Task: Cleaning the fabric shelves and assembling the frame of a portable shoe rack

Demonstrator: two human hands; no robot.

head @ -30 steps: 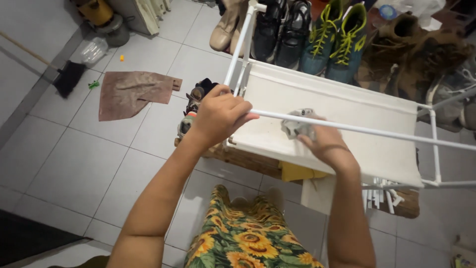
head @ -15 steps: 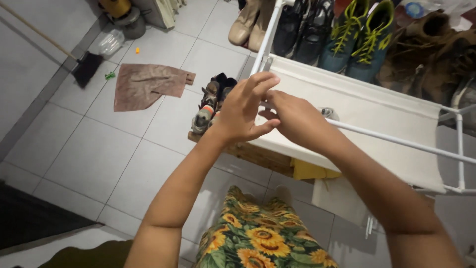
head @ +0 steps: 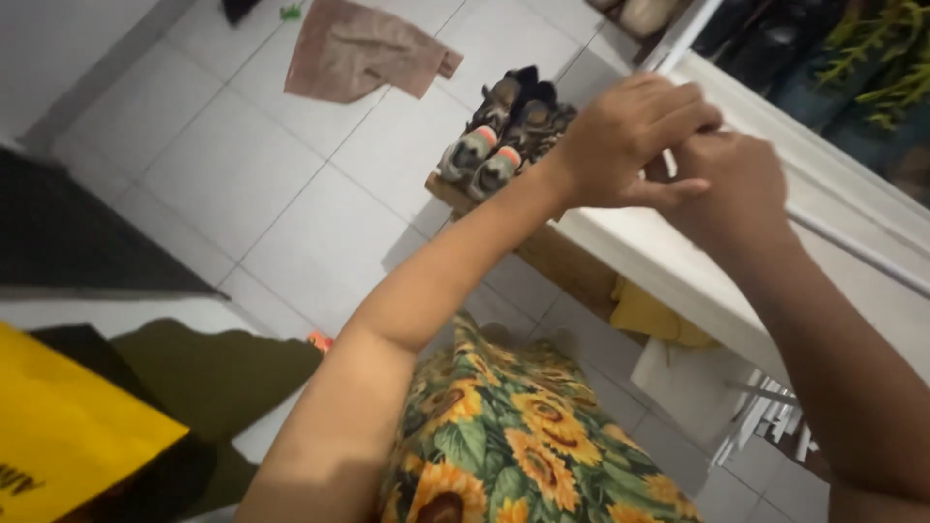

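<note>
I see my left hand (head: 630,140) and right hand (head: 731,184) both curled on the white rack's rail (head: 852,247); a yellow package (head: 68,426) sits lower left.

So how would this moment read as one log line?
left hand: on white rack rail | right hand: touching left, at rail | small shoes: floor

**White tiles, white rack**

The white tiled floor (head: 291,194) carries a crumpled brownish-pink cloth (head: 363,53) up top. A low wooden board (head: 552,254) holds small dark shoes with orange-grey toes (head: 499,131). Beside them, the white fabric-covered metal rack shelf (head: 668,266) spans right.
</note>
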